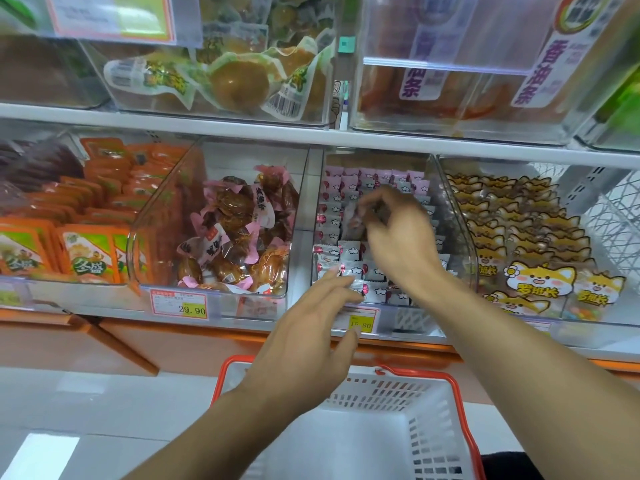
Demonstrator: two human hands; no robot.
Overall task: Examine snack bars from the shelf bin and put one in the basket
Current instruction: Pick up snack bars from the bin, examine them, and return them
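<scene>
White shelves (242,131) run across the view in two tiers, carrying clear plastic bins (207,188) of packaged snacks. Price tags (180,304) sit on the lower shelf edge, above an orange base panel (138,344). The floor (86,410) is pale and glossy, with a bright light reflection (41,455) at lower left.

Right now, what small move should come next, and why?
Probably lift the right hand out of the clear bin with the snack bar it pinches, to look at it closely. The left hand is open at the bin's front, and the basket below holds no bar yet.
</scene>
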